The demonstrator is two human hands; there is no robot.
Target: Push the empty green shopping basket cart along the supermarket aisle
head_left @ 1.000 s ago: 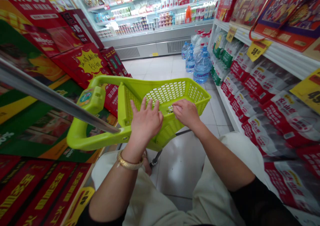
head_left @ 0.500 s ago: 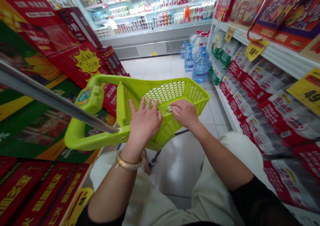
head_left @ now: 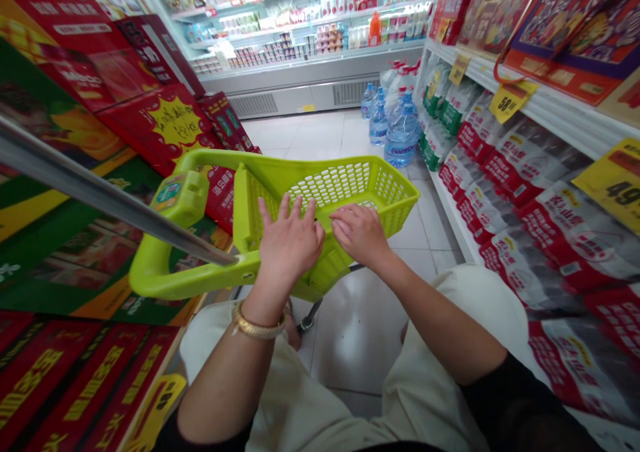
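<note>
A lime-green plastic shopping basket on wheels stands in front of me in a shop aisle, its looped handle pointing left toward me. My left hand lies flat on the basket's near edge, fingers stretched out and apart, a gold bracelet on the wrist. My right hand rests just beside it on the same edge, fingers curled down onto the rim; what they hold, if anything, is hidden.
Red and green gift cartons are stacked on the left, behind a slanting metal rail. Shelves of shrink-wrapped bottle packs with yellow price tags line the right. Large water jugs stand on the tiled floor ahead, before a chilled display.
My right hand has slid a little left along the basket edge, closer to my left hand. The left hand and the basket have stayed in place.
</note>
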